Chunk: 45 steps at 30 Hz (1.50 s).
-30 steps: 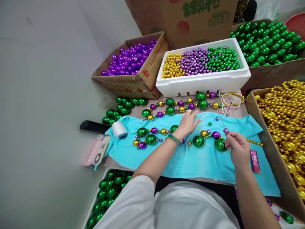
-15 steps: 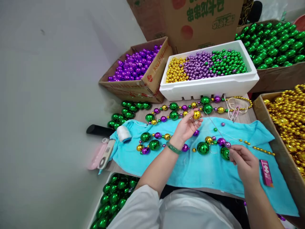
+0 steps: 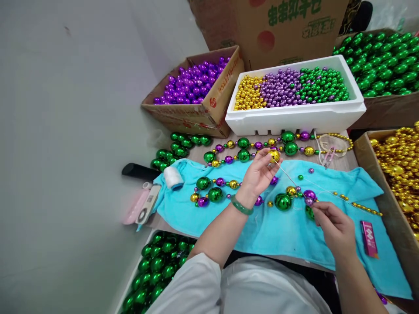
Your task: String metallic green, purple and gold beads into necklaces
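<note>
My left hand [image 3: 258,176], with a green bangle on the wrist, pinches a gold bead [image 3: 274,155] above the turquoise towel [image 3: 278,226]. My right hand [image 3: 334,226] pinches the near end of a thin needle [image 3: 290,177] whose tip meets the gold bead; a small purple bead [image 3: 309,201] sits on it by my fingers. A part-strung strand [image 3: 248,196] of green, purple and gold beads lies on the towel under my hands. A finished strand [image 3: 262,148] lies behind it.
A white foam box [image 3: 294,117] of gold, purple and green beads stands at the back. Cardboard boxes hold purple beads [image 3: 196,83], green beads [image 3: 376,61] and gold beads [image 3: 396,165]. A white thread spool [image 3: 173,177], a pink case [image 3: 135,208] and a pink packet [image 3: 369,232] lie nearby.
My left hand lifted from the towel with a gold bead and brought it to the needle's tip. My right hand stayed on the needle, which now tilts toward the left hand.
</note>
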{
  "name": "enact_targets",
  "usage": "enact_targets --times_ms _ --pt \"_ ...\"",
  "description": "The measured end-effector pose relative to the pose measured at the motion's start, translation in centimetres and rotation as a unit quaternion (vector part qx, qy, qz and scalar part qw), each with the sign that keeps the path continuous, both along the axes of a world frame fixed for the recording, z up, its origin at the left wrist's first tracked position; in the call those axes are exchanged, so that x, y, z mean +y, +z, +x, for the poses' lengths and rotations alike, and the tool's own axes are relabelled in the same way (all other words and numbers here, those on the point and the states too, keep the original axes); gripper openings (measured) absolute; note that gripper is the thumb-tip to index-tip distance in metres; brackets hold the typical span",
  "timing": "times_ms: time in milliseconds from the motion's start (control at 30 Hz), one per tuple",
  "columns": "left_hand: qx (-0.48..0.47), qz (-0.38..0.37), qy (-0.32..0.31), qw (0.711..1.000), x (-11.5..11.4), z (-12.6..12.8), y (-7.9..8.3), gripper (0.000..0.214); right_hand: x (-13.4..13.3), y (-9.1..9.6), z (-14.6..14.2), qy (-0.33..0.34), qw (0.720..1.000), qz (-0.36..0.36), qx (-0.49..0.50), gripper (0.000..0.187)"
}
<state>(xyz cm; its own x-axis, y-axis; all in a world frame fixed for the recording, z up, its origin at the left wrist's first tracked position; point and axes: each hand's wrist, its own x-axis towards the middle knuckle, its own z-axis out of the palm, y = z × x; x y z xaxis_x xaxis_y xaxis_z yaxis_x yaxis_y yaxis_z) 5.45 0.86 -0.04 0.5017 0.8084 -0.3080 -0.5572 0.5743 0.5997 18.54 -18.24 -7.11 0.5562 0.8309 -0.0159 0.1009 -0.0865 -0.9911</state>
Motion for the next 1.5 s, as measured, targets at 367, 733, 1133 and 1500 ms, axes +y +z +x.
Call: enact_targets --times_ms 367,733,1133,1500 --pt "0.076 0.155 0.049 0.984 0.0 -0.3 -1.2 0.036 -0.1 0.4 0.1 0.014 1.0 -0.004 -0.018 0.014" --pt "0.105 0.24 0.091 0.961 -2.8 0.4 0.2 0.063 0.2 -0.3 -0.2 0.018 1.0 0.005 -0.013 0.014" --pt "0.095 0.214 0.038 0.971 -2.3 0.4 0.8 0.055 0.2 -0.7 0.5 0.0 1.0 0.008 -0.017 0.013" --pt "0.036 0.139 0.007 0.99 -2.6 0.4 1.2 0.048 0.4 -0.6 0.0 0.002 0.999 0.023 0.039 0.014"
